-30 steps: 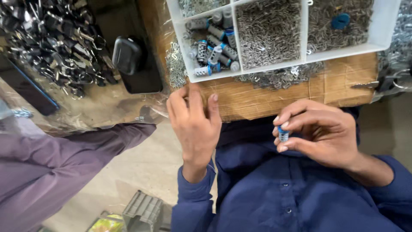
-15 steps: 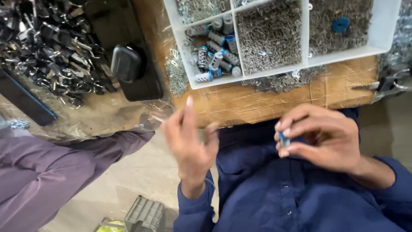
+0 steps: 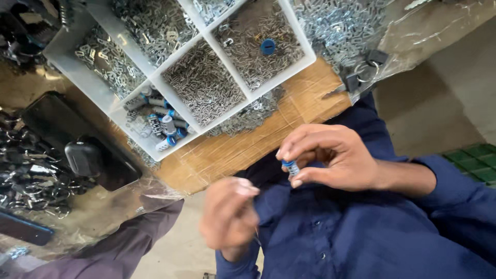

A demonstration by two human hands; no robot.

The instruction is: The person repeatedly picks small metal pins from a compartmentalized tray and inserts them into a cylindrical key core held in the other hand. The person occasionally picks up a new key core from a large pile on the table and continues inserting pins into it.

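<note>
You are pinching the small blue-capped metal cylinder [image 3: 291,167] in your right hand [image 3: 336,157]; left hand [image 3: 229,217] is blurring, grip unreadable; steady both.

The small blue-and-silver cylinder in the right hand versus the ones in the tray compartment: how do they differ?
The held cylinder is alone, pinched between the right hand fingertips above the lap; the tray cylinders lie heaped, pointing various ways, in a corner compartment of the white tray. The held one is half hidden; those lie exposed. Both look silver with blue ends.
</note>
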